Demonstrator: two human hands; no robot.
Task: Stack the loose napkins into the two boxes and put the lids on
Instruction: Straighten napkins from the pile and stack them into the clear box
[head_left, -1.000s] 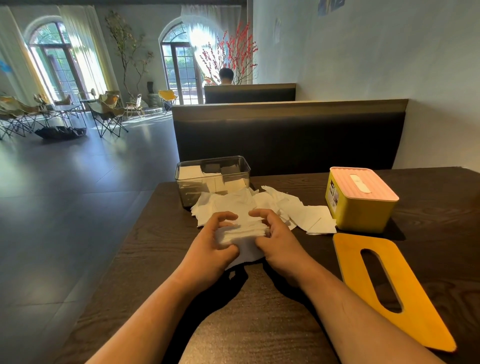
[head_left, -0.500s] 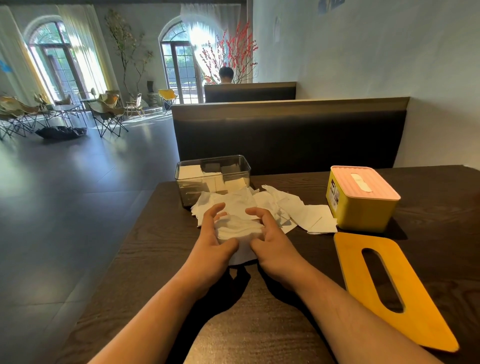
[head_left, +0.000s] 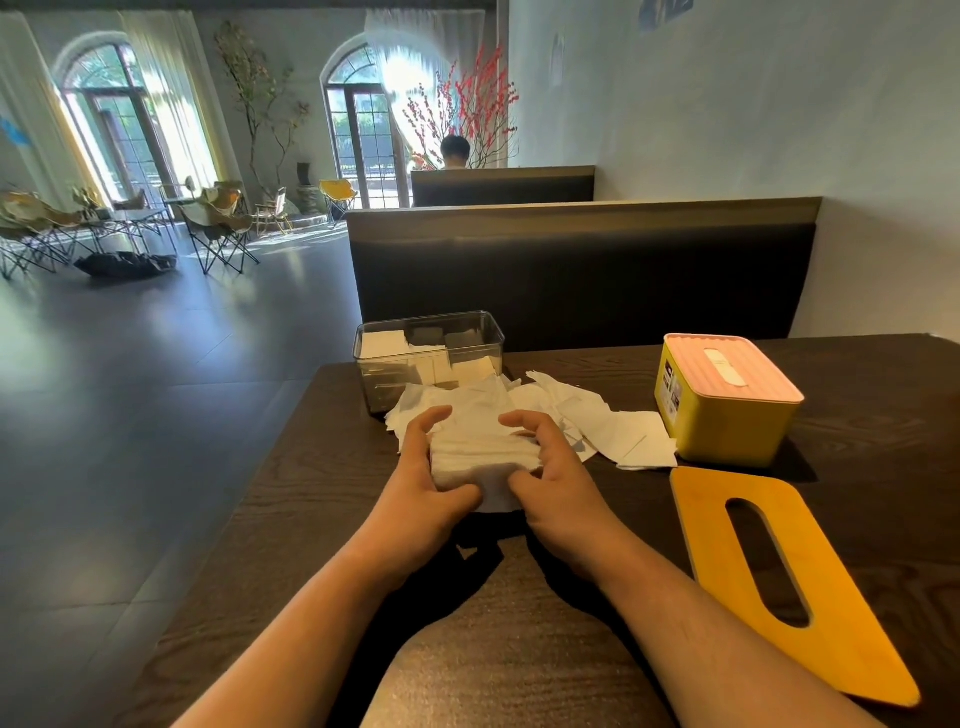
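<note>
A thick stack of white napkins (head_left: 480, 452) sits between my hands above the dark table. My left hand (head_left: 428, 480) grips its left side and my right hand (head_left: 553, 480) grips its right side, fingers curled over the top. Behind the stack lies a loose pile of napkins (head_left: 613, 428). A clear open box (head_left: 428, 358) with some napkins inside stands at the back left. A yellow box (head_left: 727, 415) with a pink lid (head_left: 732, 371) on it stands at the right. A flat yellow lid (head_left: 779, 577) with a long slot lies on the table, front right.
The dark wooden table (head_left: 291, 493) ends at its left edge above a dark floor. A black booth backrest (head_left: 582, 280) rises behind the table, with a pale wall at the right. A person sits in a far booth. Folding chairs stand far left.
Both hands have squeezed the napkin stack together and shifted it slightly away from me, squaring its sides. The boxes and the flat lid have not moved.
</note>
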